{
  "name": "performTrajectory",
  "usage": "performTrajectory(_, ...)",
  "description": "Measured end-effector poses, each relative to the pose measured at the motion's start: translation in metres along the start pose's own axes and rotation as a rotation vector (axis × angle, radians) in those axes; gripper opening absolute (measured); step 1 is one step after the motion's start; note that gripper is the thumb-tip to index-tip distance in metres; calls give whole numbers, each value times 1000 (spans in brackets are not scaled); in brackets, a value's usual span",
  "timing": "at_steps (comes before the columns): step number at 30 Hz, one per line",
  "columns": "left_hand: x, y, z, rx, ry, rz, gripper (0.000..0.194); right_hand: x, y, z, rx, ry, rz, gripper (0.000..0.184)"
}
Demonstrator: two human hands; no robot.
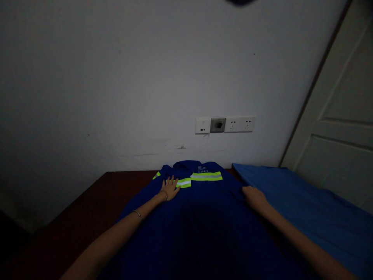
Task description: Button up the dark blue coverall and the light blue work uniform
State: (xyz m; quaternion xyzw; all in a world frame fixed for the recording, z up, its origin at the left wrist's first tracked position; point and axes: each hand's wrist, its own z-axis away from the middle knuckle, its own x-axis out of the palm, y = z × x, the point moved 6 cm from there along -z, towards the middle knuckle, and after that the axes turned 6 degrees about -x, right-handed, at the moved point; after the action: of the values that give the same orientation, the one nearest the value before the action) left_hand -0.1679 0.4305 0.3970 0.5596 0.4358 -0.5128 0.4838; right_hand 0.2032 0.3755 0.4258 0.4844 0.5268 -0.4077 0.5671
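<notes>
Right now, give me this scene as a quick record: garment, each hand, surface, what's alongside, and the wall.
Garment: dark blue top, laid out, with yellow-green reflective bands
Left hand: palm down on the top, fingers spread, by one band
Right hand: curled at the top's edge, fingertips hidden
Surface: dark red, under the top
Alongside: lighter blue cloth, right of the top
Wall: white, with a row of socket plates

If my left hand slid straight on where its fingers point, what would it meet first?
Your left hand would probably meet the collar of the blue garment first, with the wall beyond; depth is unclear.
</notes>
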Motion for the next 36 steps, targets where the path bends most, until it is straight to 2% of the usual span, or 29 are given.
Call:
performTrajectory(6, 3, 0, -1, 6, 41, -27, 61, -12, -16, -6, -5, 4, -56, 22)
performTrajectory(11, 2, -1, 0, 12, 59, -9, 60, -8, -37, -15, 6, -56, -255, 20)
performTrajectory(13, -5, 0, 3, 14, 116, 11, 55, -4, -45, -16, 7, -70, -348, 20)
performTrajectory(15, -16, 4, 4, 11, 221, 51, 44, -4, -52, -16, -9, -80, -418, 21)
performTrajectory(19, -39, 25, -6, 25, 400, 182, 24, -16, -57, -15, -81, -142, -400, 22)
performTrajectory(21, -44, 39, -20, 12, 386, 242, 19, -30, -58, -17, -111, -168, -322, 22)
performTrajectory(23, -43, 48, -36, -49, 318, 298, 18, -49, -62, -23, -117, -131, -244, 21)
performTrajectory(26, -35, 50, -52, -194, 226, 406, 27, -79, -83, -39, -110, 28, -218, 23)
performTrajectory(29, -21, 46, -57, -272, 152, 449, 42, -94, -121, -63, -147, 176, -296, 23)
performTrajectory(32, -11, 39, -57, -256, 128, 561, 42, -84, -157, -91, -207, 209, -532, 19)
performTrajectory(36, -6, 22, -59, -235, 111, 789, 15, -46, -175, -118, -178, 153, -782, 22)
